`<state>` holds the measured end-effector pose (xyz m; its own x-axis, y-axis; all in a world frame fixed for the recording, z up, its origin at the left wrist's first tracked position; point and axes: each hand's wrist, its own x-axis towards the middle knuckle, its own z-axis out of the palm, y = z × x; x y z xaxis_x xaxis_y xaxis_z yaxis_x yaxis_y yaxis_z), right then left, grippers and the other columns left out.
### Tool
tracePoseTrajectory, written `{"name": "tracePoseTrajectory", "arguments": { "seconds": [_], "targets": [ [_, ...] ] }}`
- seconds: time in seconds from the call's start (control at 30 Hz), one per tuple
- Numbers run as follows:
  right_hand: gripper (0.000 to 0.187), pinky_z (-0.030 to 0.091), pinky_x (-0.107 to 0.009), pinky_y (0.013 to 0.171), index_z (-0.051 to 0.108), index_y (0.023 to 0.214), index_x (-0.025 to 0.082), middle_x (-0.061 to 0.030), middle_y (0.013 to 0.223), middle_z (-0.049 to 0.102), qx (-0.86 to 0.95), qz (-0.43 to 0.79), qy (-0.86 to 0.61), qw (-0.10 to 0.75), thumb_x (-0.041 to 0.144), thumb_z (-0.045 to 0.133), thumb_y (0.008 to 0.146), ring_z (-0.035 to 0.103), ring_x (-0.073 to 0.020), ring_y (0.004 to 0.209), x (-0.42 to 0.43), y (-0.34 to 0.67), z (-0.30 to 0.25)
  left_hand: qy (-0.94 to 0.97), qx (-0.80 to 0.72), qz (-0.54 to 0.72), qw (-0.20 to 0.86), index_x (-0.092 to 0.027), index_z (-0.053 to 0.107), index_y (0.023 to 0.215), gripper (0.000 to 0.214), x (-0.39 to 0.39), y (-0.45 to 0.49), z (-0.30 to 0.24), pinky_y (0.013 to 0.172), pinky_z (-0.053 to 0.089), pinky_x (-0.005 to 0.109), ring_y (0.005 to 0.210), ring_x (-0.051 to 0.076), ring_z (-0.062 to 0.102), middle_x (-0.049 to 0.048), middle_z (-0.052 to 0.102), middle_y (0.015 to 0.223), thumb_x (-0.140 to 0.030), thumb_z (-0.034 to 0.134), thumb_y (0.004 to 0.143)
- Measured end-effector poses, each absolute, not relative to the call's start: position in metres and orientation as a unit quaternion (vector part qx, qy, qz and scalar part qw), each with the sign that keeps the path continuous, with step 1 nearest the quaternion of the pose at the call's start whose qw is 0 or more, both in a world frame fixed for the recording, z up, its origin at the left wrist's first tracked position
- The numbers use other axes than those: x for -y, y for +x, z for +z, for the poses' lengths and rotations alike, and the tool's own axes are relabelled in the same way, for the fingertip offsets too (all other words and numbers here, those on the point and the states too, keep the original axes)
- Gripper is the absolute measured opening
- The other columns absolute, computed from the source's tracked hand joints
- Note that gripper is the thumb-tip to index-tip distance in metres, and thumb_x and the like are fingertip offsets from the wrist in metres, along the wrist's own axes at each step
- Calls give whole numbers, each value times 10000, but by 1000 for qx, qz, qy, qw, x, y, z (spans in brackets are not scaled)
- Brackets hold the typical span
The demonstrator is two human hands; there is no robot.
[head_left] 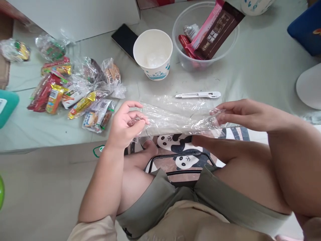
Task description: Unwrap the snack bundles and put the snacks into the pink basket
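Note:
A clear plastic bag [173,117] is stretched sideways between my two hands, crinkled and see-through, at the table's near edge. My left hand [130,124] pinches its left end, thumb against fingers. At the other end, the fingers of my right hand [243,113] are closed on the film. Just beyond the bag lies a white utility knife [198,95]. Behind that stand a white paper cup [153,55] and a clear plastic bowl [225,47] holding a pink-and-brown snack packet [215,31] and smaller wrapped items.
Several wrapped snacks [72,88] are heaped on the left of the table. A black phone [124,42] lies behind the cup, near a white box [80,13]. On the right are a blue object [306,30] and a white rounded object [309,85]. A teal object [8,107] sits far left.

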<state>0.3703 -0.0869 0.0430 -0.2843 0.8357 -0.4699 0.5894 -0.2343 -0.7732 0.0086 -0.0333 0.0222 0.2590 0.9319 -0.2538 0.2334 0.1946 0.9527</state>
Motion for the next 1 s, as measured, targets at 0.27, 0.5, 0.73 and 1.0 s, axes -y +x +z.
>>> {"name": "tracePoseTrajectory", "arguments": {
  "seconds": [0.27,0.5,0.73,1.0],
  "targets": [
    [539,410,-289,548,680,911,220,-14,689,697,560,557,-610,69,744,701,786,568,-145,592,86,344,50,584,-483,258,600,-252,553,1067,427,35,15,22,344,303,199,359,44,416,-58,683,710,-228,779,705],
    [655,395,-335,628,715,827,208,-35,704,687,563,529,-634,-48,846,582,757,527,-164,639,83,356,51,546,-534,340,549,-244,577,944,380,15,10,6,347,297,190,388,55,433,-60,649,650,-233,827,657],
    [470,363,-334,602,655,710,221,-13,692,673,537,454,-704,-96,639,548,897,473,-132,579,81,348,50,559,-550,379,492,-234,556,918,197,3,15,-12,330,288,177,369,40,450,-51,654,721,-200,720,816],
    [527,373,-359,640,537,635,226,-66,659,639,541,338,-740,-212,617,437,974,556,-207,682,82,332,54,646,-558,359,377,-219,611,930,123,-14,29,-24,381,343,188,402,27,460,-41,671,818,-163,700,867]
  ]
}}
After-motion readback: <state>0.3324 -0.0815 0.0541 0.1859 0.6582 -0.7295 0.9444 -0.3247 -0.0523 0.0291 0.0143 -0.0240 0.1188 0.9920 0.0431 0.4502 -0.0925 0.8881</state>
